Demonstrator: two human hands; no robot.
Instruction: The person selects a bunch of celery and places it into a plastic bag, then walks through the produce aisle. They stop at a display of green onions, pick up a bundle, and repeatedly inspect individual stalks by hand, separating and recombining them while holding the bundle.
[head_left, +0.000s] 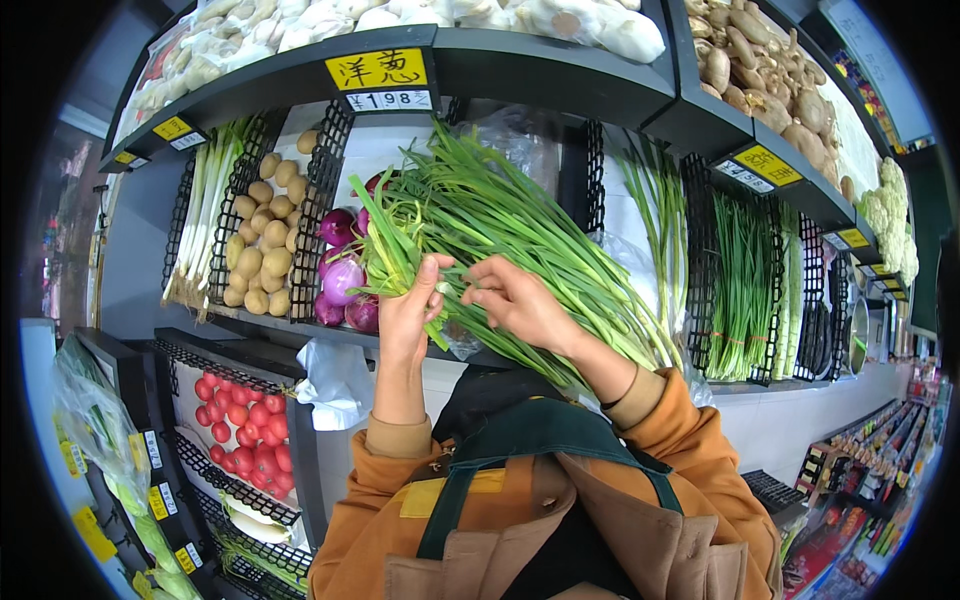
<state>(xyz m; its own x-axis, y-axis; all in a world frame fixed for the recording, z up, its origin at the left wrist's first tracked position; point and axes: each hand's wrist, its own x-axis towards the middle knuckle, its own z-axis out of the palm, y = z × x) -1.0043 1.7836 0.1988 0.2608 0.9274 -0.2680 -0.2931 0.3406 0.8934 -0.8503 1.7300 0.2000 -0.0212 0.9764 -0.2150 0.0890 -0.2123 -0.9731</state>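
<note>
My left hand (409, 315) is closed around a small bunch of loose green and yellowed leaves (391, 244), which stick up past the thumb and hang below the palm. Close by on the right is my right hand (517, 300), its fingers curled together near the left thumb; whether a bit of leaf is pinched in them is too small to tell. A large heap of long green leafy stalks (517, 214), like scallions or green garlic, lies slantwise behind and beneath my hands. Purple onions (343, 280) are piled just left of the bunch.
Mesh dividers (319, 187) separate the potatoes (262, 255) and leeks or large scallions (206, 210) at left. Garlic chives (739, 277) stand to the right. Overhead, a black shelf edge (555, 64) carries garlic bulbs (570, 22) and mushrooms (772, 82). Tomatoes (251, 431) sit lower left, beside plastic bags (336, 382).
</note>
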